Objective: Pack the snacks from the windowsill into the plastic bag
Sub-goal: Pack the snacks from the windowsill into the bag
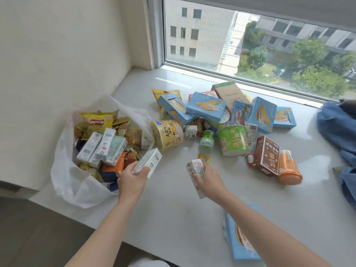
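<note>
The left hand [133, 179] grips a milk carton [147, 163] beside the plastic bag [77, 182]; the right hand [209, 180] grips another carton [196, 170]. Lay each flat atop the cartons inside.

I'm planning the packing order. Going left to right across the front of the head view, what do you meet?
Plastic bag → left hand holding a small carton → right hand holding another carton → brown box → orange cup → blue cloth.
</note>
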